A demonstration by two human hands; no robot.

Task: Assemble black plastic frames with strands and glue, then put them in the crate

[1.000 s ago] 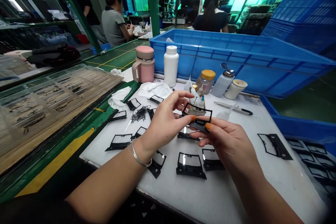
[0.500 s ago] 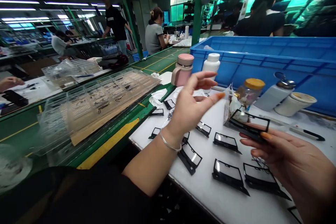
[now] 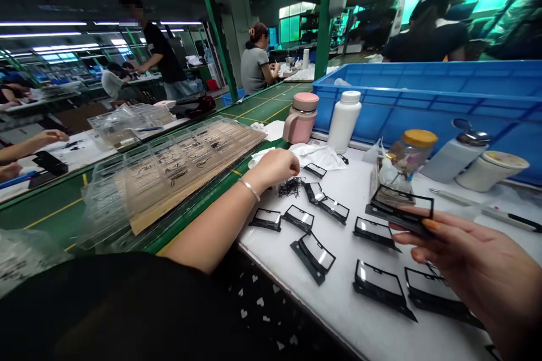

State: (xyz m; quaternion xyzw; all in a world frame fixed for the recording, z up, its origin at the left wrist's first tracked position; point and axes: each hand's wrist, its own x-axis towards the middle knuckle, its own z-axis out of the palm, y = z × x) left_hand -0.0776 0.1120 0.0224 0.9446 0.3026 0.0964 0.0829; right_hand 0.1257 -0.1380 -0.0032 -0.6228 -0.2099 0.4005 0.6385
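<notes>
Frame (image 3: 396, 218) is above the table (image 3: 334, 299) at right, pinched in the right hand (image 3: 468, 251). Left hand (image 3: 277, 168) is beside the strands (image 3: 290, 188) at left; whether its fingertips meet, I cannot tell.

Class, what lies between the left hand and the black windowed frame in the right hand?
Other black windowed frames on the white tabletop, as the head view shows.

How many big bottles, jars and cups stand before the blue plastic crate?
5, left to right: pink mug, tall white bottle, clear yellow-lidded jar, greyish flip-top bottle, squat white tub. More may hide.
</notes>
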